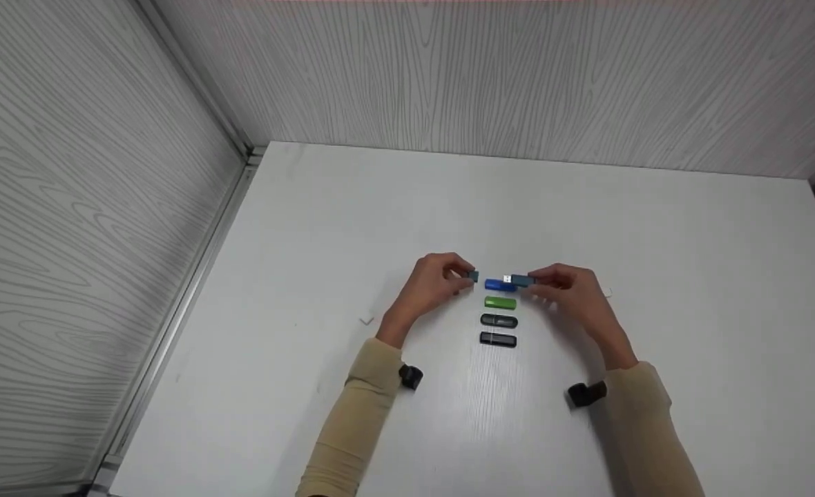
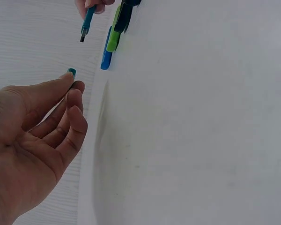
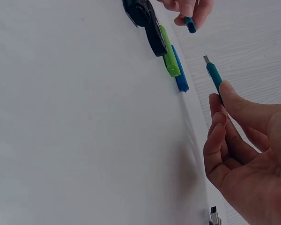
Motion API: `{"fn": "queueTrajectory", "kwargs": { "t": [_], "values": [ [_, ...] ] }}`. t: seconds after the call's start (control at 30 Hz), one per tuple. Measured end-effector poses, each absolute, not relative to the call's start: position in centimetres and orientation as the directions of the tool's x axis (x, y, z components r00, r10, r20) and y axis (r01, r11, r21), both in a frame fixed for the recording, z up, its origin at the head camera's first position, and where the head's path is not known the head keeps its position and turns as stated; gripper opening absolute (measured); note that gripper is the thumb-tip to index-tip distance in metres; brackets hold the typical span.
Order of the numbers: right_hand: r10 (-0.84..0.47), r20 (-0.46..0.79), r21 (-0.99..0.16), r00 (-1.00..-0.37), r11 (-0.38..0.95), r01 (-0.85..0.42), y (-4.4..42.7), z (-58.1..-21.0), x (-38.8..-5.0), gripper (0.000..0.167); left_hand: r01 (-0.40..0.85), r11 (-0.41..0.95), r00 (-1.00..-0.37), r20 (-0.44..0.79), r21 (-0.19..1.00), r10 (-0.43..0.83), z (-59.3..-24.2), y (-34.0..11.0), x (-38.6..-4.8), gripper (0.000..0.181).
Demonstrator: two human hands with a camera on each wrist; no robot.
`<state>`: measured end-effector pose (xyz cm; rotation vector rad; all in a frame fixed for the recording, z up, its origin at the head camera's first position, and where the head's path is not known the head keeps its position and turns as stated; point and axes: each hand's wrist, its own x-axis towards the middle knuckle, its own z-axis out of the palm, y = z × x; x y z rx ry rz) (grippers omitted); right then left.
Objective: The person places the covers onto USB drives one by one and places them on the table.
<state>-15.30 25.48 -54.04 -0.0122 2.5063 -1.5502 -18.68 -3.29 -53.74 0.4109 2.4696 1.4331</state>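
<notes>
Between thumb and fingertips, my left hand pinches a small teal cap. Its hollow end shows in the right wrist view. Opposite it, my right hand pinches the rear of a teal USB stick, whose bare metal plug points at the cap. A short gap separates plug and cap. Just beneath the teal stick in the head view lies a blue USB stick, partly covered. Nearer to me come a green stick, a dark rounded stick and a black stick, lined up in a column.
All of this is on a white table, with wood-grain panels behind and to the left. Small pale pieces lie by the left forearm and beyond the right hand. A metal plug end shows low in the right wrist view.
</notes>
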Motion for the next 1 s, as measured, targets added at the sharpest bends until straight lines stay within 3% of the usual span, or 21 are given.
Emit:
{"fn": "queueTrajectory", "kwargs": {
  "t": [1.0],
  "values": [
    [-0.156,-0.149,-0.881,-0.977,0.47,0.059,23.8,-53.9,-15.1,0.029,0.144,0.411,-0.891,-0.063,0.9,0.449,-53.9,-2.3,-18.6,0.019]
  ]
}}
